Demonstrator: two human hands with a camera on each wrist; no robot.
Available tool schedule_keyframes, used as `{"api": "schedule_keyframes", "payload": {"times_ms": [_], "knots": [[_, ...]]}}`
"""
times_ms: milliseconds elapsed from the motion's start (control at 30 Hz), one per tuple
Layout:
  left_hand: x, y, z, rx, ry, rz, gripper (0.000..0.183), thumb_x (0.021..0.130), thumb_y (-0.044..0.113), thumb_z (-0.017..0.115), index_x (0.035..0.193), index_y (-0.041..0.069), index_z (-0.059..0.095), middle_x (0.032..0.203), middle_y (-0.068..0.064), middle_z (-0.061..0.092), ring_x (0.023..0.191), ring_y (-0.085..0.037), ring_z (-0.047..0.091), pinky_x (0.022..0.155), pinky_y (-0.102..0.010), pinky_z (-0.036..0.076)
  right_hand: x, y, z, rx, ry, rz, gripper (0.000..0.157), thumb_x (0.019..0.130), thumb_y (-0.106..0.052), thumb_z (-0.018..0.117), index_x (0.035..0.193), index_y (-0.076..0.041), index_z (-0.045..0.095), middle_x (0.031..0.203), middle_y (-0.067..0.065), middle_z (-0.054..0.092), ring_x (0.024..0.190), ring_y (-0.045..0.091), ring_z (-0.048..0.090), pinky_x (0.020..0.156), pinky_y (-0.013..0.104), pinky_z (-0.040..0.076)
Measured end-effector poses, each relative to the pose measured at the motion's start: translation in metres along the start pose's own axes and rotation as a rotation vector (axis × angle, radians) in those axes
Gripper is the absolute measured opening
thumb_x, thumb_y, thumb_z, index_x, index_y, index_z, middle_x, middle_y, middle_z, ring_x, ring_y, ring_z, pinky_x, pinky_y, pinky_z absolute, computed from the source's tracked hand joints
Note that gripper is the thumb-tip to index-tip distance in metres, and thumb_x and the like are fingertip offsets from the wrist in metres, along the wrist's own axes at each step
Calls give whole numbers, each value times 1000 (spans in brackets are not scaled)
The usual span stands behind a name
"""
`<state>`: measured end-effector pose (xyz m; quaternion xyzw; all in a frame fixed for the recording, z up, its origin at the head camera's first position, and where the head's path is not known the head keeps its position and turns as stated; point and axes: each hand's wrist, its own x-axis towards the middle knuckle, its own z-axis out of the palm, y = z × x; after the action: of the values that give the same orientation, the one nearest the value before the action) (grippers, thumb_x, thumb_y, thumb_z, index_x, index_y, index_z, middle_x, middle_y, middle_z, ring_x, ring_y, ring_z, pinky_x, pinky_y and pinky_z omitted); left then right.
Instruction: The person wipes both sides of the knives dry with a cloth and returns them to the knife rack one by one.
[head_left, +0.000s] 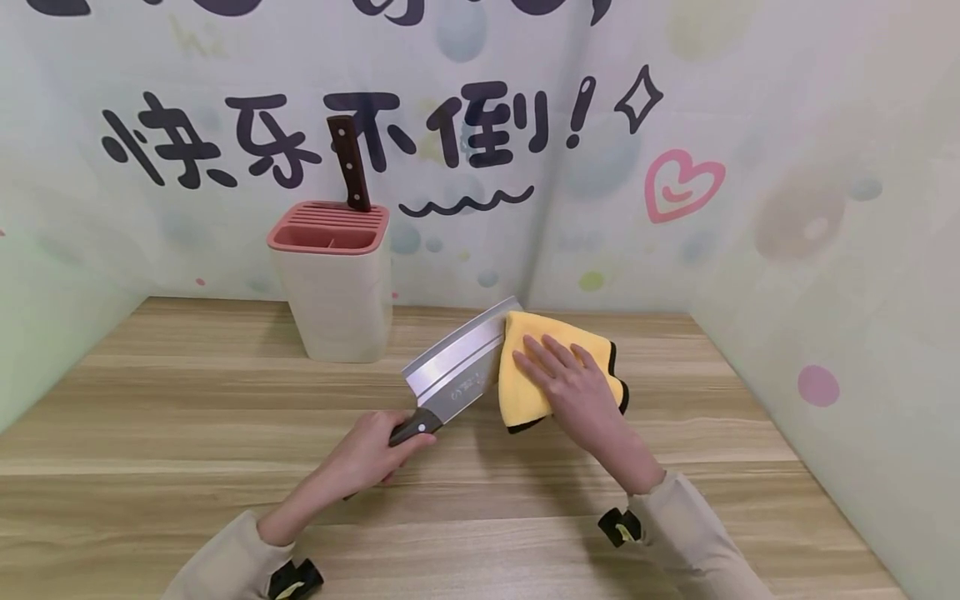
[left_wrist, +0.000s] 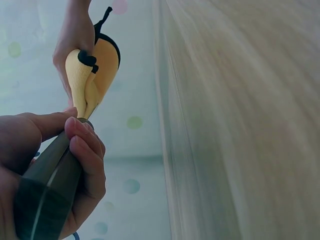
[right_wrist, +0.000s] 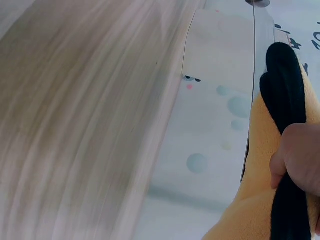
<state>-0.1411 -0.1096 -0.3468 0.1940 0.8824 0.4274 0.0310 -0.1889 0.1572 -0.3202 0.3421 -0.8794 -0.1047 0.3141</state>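
A cleaver [head_left: 459, 362] is held up at a slant over the table, blade pointing up and to the right. My left hand [head_left: 367, 454] grips its dark handle [left_wrist: 47, 192], thumb along one side and fingers curled round the other. A folded yellow cloth [head_left: 522, 398] with black edging covers the far end of the blade. My right hand [head_left: 577, 396] holds this cloth, fingers spread over its face in the head view. From the right wrist, the thumb shows pressing on the cloth's black border [right_wrist: 290, 212]. The covered part of the blade is hidden.
A white knife holder [head_left: 337, 304] with a pink slotted top stands at the back left. One knife with a dark riveted handle [head_left: 349, 162] sticks up from it. The wood-grain table [head_left: 187, 433] meets a printed wall covering [head_left: 480, 258] at the back.
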Motion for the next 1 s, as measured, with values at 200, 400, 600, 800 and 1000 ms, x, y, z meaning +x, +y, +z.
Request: {"api": "schedule_keyframes", "payload": {"times_ms": [200,400,600,800,1000], "knots": [[0,1,-1,-10,-5,-13,29,85,30,60,73,5,53,46,4,41,32,-5,42,32,-22,34,-3,4,4,11,28,51,54,71,12,61,119,-12,57,124,9,53,112,28,49,84,46,44],[-1,-1,0,-6,-8,-1,26,84,27,61,73,5,53,45,4,41,32,-5,41,32,-23,34,-4,6,5,25,21,87,52,72,12,61,118,-12,58,123,9,53,111,29,50,83,47,44],[0,-2,0,8,-9,13,21,84,23,61,75,5,55,45,4,41,31,-5,41,32,-23,35,-3,6,4,9,14,89,51,72,12,61,118,-12,58,123,9,53,110,29,51,83,47,44],[0,-2,0,13,-21,12,21,85,23,61,76,4,55,47,3,42,32,-5,41,32,-22,34,-2,5,2,-15,6,74,49,73,9,62,117,-12,58,123,9,54,110,30,51,83,47,44],[0,-2,1,16,-27,19,24,84,24,62,73,4,54,47,3,43,32,-4,41,31,-20,33,1,0,0,-36,9,48,46,73,5,65,115,-12,59,121,8,55,109,29,52,83,47,44]]}}
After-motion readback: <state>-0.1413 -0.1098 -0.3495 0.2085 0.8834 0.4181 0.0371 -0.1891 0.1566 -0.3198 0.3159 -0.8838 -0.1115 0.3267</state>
